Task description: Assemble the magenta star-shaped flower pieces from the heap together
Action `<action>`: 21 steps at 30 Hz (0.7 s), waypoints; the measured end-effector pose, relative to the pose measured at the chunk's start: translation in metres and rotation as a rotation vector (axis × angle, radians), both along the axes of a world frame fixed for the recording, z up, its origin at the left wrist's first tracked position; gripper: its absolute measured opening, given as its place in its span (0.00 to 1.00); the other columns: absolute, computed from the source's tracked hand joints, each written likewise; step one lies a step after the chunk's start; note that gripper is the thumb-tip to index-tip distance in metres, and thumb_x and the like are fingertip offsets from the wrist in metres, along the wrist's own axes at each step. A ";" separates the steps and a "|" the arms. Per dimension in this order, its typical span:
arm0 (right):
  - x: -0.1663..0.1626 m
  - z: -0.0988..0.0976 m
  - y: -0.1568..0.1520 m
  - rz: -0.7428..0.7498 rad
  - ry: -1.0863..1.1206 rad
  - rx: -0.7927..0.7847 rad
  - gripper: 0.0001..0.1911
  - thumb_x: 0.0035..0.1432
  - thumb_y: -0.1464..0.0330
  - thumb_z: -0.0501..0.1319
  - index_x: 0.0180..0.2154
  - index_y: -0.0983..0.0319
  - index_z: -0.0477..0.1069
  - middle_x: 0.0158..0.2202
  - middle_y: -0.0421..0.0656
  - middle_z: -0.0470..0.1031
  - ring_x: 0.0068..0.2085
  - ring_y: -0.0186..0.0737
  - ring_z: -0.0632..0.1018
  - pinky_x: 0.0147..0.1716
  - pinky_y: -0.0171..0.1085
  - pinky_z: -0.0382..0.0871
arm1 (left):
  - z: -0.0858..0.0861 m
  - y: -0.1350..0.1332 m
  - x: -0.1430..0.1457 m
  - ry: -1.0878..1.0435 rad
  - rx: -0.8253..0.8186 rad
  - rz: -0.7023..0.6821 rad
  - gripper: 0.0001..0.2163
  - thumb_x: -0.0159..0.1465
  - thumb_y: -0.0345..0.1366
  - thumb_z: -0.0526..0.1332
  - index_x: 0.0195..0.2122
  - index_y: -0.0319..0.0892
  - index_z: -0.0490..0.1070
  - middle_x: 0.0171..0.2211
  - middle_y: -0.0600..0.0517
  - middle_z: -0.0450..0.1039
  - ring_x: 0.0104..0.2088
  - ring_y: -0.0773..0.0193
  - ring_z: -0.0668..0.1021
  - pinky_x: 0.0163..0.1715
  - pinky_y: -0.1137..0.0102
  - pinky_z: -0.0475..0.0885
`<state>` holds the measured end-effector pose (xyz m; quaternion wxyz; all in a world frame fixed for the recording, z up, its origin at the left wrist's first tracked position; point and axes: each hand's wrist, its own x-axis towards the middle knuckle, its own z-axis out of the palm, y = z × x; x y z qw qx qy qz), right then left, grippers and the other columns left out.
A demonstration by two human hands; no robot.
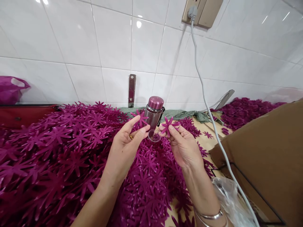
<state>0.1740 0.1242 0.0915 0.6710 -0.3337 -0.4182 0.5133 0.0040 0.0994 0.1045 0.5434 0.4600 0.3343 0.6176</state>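
My right hand [183, 143] pinches a purple star-shaped flower piece [167, 124] between thumb and fingertips. Opposite it, my left hand [127, 137] has another purple flower piece [142, 118] at its fingers; index finger and thumb partly cover how it is gripped. Between the two hands a small clear round cup [154, 136] shows, its contents hard to make out. Just behind stands a thermos flask [153, 112] with a shiny purple lid and a black strap. Below and to the left spreads a big heap of matching flower pieces [78, 138].
A brown cardboard box [265, 151] stands at the right, with a grey power cable [214, 126] running down past it from a wall socket [203, 12]. Clear plastic [228, 195] lies by my right forearm. More purple pieces [246, 110] are piled at the back right.
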 end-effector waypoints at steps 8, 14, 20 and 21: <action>-0.019 -0.004 -0.010 0.175 -0.097 -0.020 0.14 0.52 0.60 0.77 0.31 0.61 0.78 0.24 0.37 0.79 0.25 0.31 0.75 0.28 0.31 0.70 | 0.004 0.000 0.003 -0.025 -0.060 -0.076 0.35 0.61 0.35 0.73 0.69 0.42 0.64 0.43 0.48 0.85 0.47 0.61 0.85 0.50 0.70 0.79; -0.017 -0.001 -0.015 0.195 -0.169 0.003 0.16 0.54 0.60 0.76 0.28 0.61 0.74 0.23 0.37 0.78 0.23 0.30 0.73 0.26 0.31 0.68 | 0.002 0.002 -0.001 0.006 -0.017 -0.004 0.29 0.59 0.34 0.73 0.63 0.43 0.71 0.34 0.54 0.83 0.33 0.69 0.82 0.38 0.76 0.77; -0.009 0.008 -0.015 0.152 -0.165 -0.070 0.20 0.47 0.58 0.79 0.26 0.60 0.71 0.21 0.37 0.78 0.22 0.32 0.73 0.25 0.33 0.67 | 0.005 0.006 -0.010 0.024 0.013 0.106 0.27 0.58 0.33 0.72 0.60 0.42 0.74 0.30 0.55 0.80 0.30 0.71 0.78 0.33 0.77 0.73; -0.008 0.009 -0.014 0.132 -0.176 -0.073 0.20 0.47 0.57 0.79 0.27 0.60 0.72 0.21 0.37 0.78 0.23 0.32 0.73 0.26 0.33 0.67 | 0.006 0.006 -0.013 0.032 0.020 0.121 0.27 0.58 0.33 0.72 0.60 0.42 0.74 0.30 0.55 0.79 0.29 0.71 0.77 0.33 0.77 0.73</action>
